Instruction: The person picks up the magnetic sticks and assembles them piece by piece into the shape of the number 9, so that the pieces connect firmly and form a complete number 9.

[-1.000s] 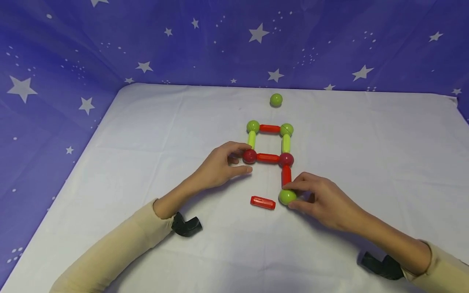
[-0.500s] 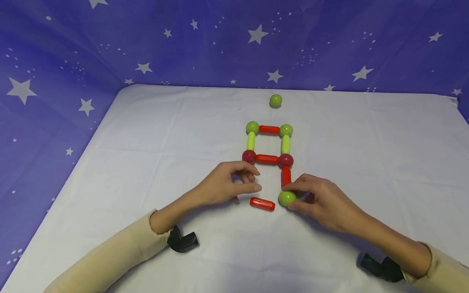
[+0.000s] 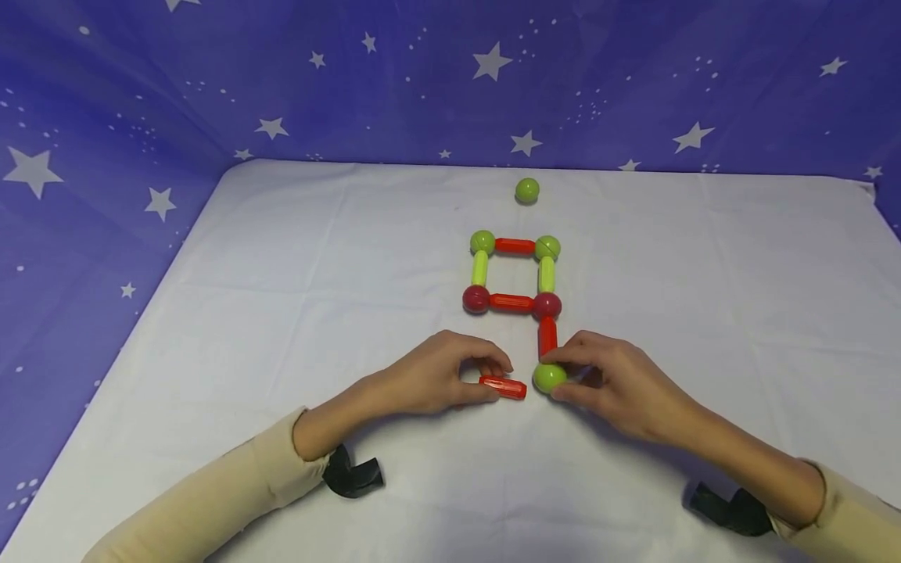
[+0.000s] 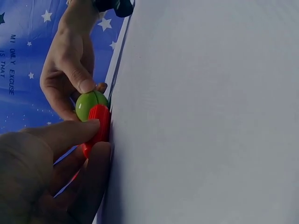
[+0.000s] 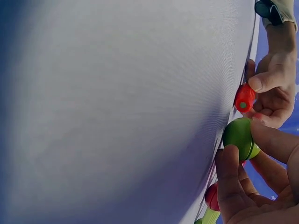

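In the head view my left hand (image 3: 436,375) is at a loose red magnetic rod (image 3: 503,387), its thumb against the near side and its fingers curled round the far side. The left wrist view shows this red rod (image 4: 99,122) between thumb and fingers. My right hand (image 3: 619,383) pinches a green ball (image 3: 550,378) between thumb and fingers. That ball sits at the near end of an upright red rod (image 3: 547,338), which joins a dark red ball (image 3: 547,306). In the right wrist view the loose rod's end (image 5: 243,103) faces the green ball (image 5: 239,135), slightly apart.
Beyond the hands lies a square of rods and balls, with a green ball (image 3: 482,242) and a dark red ball (image 3: 475,299) on its left side. A separate green ball (image 3: 527,190) rests farther back on the white cloth (image 3: 704,274). A blue starry backdrop (image 3: 394,86) stands behind.
My left hand has left the left dark red ball and come nearer to me, down to the loose red rod. My right hand has stayed on the green ball.
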A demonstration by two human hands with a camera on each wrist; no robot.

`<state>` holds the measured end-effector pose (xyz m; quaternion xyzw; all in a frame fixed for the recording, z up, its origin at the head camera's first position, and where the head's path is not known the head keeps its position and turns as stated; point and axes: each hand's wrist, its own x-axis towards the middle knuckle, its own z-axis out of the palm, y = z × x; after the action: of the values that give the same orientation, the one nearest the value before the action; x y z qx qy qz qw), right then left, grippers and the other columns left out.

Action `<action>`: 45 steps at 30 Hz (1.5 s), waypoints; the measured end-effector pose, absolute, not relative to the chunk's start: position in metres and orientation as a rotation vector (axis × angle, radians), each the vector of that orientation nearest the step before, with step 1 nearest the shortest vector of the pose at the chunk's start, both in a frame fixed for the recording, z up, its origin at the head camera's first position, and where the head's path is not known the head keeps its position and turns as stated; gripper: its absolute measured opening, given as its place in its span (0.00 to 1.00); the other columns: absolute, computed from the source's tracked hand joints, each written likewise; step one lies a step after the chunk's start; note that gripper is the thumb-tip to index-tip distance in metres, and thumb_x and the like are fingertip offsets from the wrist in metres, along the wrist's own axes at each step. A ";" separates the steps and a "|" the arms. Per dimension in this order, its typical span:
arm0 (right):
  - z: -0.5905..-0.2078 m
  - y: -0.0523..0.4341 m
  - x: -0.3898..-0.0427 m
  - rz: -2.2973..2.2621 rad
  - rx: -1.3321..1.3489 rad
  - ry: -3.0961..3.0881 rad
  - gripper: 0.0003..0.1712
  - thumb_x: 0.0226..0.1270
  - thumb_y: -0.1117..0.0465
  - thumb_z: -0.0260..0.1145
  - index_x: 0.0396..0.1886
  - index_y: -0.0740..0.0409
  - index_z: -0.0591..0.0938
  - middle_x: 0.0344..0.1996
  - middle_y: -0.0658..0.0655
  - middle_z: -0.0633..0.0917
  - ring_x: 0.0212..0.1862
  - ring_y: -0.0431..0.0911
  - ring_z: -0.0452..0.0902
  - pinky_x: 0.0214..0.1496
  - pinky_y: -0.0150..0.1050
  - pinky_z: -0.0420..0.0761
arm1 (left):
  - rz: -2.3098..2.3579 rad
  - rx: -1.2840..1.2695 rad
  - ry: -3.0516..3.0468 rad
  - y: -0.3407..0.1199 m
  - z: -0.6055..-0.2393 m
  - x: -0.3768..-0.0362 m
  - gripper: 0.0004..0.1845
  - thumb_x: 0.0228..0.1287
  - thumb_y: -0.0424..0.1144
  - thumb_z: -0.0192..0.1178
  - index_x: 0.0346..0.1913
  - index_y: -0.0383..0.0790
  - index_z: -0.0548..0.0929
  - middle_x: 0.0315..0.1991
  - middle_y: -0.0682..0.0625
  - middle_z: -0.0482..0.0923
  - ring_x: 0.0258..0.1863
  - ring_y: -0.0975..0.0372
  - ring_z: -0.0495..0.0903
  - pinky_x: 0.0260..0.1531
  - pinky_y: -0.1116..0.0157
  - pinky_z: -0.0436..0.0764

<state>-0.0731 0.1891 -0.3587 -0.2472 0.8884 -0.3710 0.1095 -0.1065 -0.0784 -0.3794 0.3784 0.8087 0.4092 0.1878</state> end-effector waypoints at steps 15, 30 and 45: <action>-0.358 0.189 -0.073 -1.086 -0.723 2.623 0.19 0.53 0.67 0.78 0.47 0.54 0.87 0.34 0.41 0.81 0.36 0.39 0.76 0.40 0.35 0.79 | 0.957 1.078 2.359 -0.083 -0.374 -0.118 0.19 0.60 0.36 0.70 0.55 0.44 0.83 0.46 0.58 0.82 0.44 0.67 0.76 0.51 0.66 0.74; -0.358 0.189 -0.073 -1.087 -0.696 2.600 0.19 0.55 0.67 0.77 0.48 0.54 0.87 0.36 0.41 0.82 0.38 0.39 0.77 0.42 0.35 0.80 | 1.215 0.991 2.220 -0.078 -0.378 -0.118 0.15 0.59 0.35 0.71 0.49 0.46 0.85 0.39 0.61 0.82 0.37 0.69 0.77 0.41 0.67 0.76; -0.358 0.189 -0.074 -1.100 -0.704 2.598 0.20 0.54 0.67 0.77 0.49 0.54 0.87 0.36 0.41 0.82 0.37 0.38 0.78 0.42 0.35 0.81 | 1.227 0.979 2.214 -0.072 -0.376 -0.119 0.13 0.59 0.33 0.70 0.47 0.45 0.86 0.39 0.61 0.82 0.38 0.66 0.76 0.38 0.67 0.76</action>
<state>-0.0735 0.1886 -0.3577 -0.2404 0.8874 -0.3757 0.1166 -0.1186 -0.0721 -0.3758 0.3523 0.7972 0.4419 0.2121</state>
